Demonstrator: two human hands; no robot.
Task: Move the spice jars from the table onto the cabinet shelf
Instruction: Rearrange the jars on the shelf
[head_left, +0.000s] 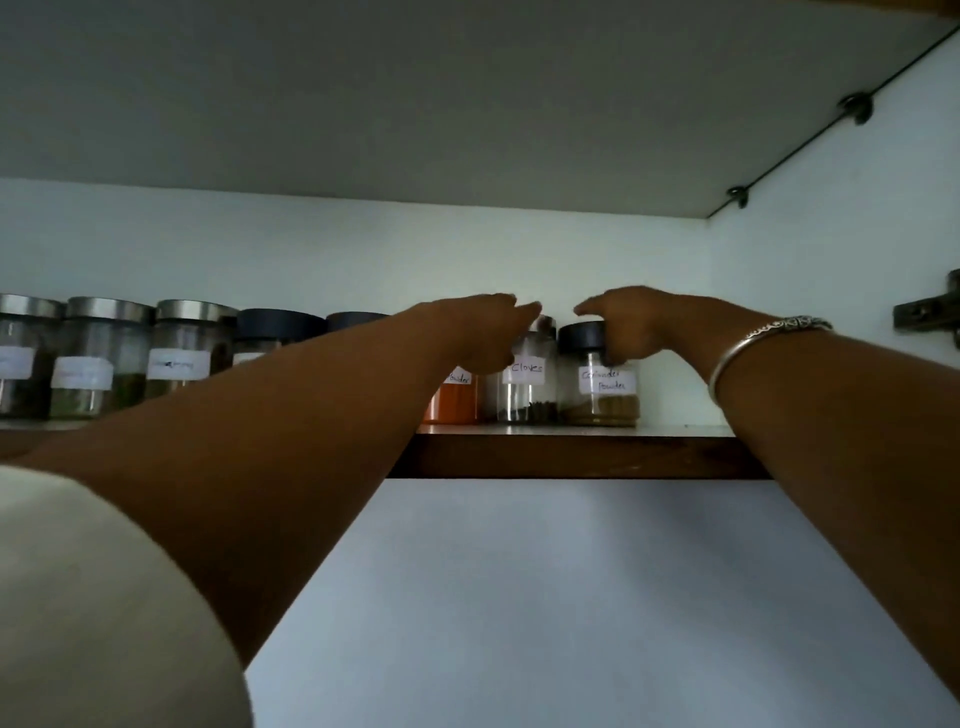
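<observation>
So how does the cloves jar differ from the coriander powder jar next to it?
The cloves jar has a shiny metal lid, the coriander powder jar a black one. The cloves jar holds a few dark pieces, the coriander powder jar a low brownish layer. The right hand grips the coriander powder jar's lid, not the cloves jar's. Both are clear, white-labelled and upright on the shelf.

The left hand (483, 332) hides the lid of the orange jar (453, 402); the right hand (631, 327) half covers that of the coriander jar (605, 395).
</observation>
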